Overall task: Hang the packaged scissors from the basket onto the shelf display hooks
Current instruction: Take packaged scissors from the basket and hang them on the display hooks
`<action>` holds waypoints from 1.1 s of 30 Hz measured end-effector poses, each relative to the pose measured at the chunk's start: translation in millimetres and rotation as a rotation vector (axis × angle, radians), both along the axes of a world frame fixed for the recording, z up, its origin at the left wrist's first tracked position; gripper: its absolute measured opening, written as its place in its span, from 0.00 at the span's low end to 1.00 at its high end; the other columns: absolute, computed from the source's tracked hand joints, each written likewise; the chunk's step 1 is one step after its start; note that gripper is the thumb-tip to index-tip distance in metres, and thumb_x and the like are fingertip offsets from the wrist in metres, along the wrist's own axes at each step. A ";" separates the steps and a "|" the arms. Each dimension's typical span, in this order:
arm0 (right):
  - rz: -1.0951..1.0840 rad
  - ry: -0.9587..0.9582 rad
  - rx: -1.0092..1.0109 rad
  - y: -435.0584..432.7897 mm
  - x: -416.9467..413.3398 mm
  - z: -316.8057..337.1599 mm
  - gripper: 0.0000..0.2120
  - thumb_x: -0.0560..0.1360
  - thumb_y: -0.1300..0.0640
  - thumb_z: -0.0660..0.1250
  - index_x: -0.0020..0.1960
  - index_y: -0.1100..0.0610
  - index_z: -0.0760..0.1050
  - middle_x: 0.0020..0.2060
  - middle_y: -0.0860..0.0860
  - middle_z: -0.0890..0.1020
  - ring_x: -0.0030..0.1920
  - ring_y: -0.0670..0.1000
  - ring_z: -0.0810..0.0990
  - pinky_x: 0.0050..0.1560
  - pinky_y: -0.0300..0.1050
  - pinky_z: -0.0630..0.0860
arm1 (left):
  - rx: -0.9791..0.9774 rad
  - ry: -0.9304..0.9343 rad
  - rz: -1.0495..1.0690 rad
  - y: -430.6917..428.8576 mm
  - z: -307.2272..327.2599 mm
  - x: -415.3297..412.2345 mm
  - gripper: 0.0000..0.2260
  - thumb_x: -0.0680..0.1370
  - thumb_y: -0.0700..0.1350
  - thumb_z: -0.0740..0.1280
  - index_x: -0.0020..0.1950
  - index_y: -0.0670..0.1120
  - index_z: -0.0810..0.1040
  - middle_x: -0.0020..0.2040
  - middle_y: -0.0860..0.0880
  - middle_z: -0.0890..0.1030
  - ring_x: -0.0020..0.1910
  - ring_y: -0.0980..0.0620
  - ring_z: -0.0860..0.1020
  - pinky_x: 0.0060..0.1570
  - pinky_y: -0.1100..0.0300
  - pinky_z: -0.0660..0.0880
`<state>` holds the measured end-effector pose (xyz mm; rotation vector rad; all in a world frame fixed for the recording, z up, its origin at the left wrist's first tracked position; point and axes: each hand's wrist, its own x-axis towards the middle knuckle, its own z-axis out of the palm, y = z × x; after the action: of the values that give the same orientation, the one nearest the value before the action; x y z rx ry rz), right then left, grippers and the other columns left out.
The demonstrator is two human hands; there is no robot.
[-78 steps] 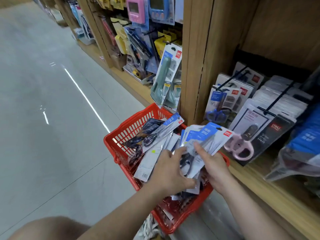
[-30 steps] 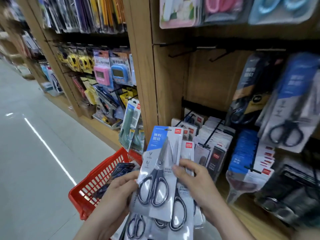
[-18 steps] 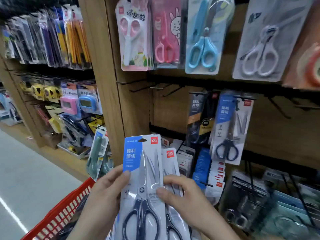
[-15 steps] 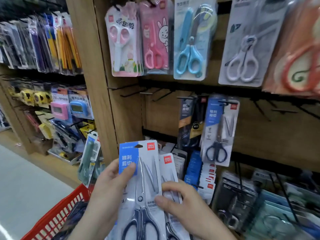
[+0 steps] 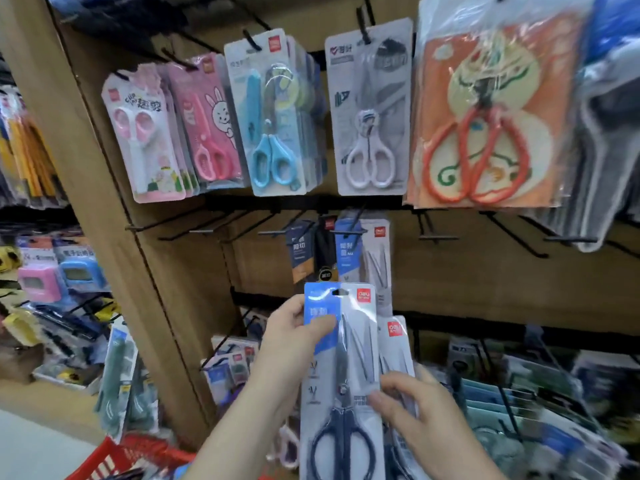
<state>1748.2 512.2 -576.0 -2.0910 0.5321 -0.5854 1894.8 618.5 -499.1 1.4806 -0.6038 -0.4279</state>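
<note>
Two packs of scissors are held upright in front of the shelf: the front pack [image 5: 341, 375], blue at its top left with dark-handled scissors inside, and a second pack [image 5: 396, 341] tucked just behind it and peeking out on the right. The left hand [image 5: 291, 348] grips the front pack near its top left, thumb curled over the blue card, the other fingers hidden behind it. The right hand [image 5: 419, 424] pinches the front pack lower down at its right edge, fingertips bent onto the clear plastic; whether it also grips the second pack cannot be told. The hanging hole at the top of the front pack sits below a hook [image 5: 346, 232] that carries a matching pack [image 5: 367, 251], apart from the hook. More hooks [image 5: 207, 232] stick out to the left of it. The red basket [image 5: 114, 462] shows in the bottom left corner, well below the packs
</note>
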 end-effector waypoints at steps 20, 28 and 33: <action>-0.144 0.036 -0.210 -27.2 12.0 29.6 0.11 0.76 0.38 0.63 0.48 0.44 0.75 0.44 0.47 0.71 0.44 0.46 0.76 0.48 0.39 0.73 | -0.020 -0.055 0.087 -56.5 33.4 18.1 0.14 0.81 0.51 0.65 0.50 0.39 0.79 0.42 0.44 0.80 0.41 0.48 0.74 0.45 0.53 0.70; -0.152 0.058 -0.200 -33.2 18.8 30.7 0.10 0.77 0.38 0.62 0.44 0.44 0.72 0.41 0.47 0.70 0.42 0.47 0.75 0.46 0.42 0.73 | -0.022 -0.145 -0.017 -28.6 12.4 16.8 0.26 0.77 0.34 0.68 0.65 0.62 0.68 0.55 0.50 0.83 0.54 0.46 0.82 0.57 0.46 0.79; -0.147 0.034 -0.141 -38.0 24.0 26.4 0.09 0.77 0.38 0.63 0.44 0.41 0.77 0.43 0.47 0.74 0.44 0.44 0.75 0.47 0.42 0.73 | 0.112 -0.154 -0.232 0.5 -26.9 12.3 0.30 0.75 0.28 0.69 0.63 0.62 0.77 0.56 0.48 0.83 0.51 0.45 0.85 0.49 0.51 0.82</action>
<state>1772.2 474.2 -549.6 -2.2108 0.6855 -0.6905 1907.0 619.0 -526.0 1.5662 -0.8911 -0.5374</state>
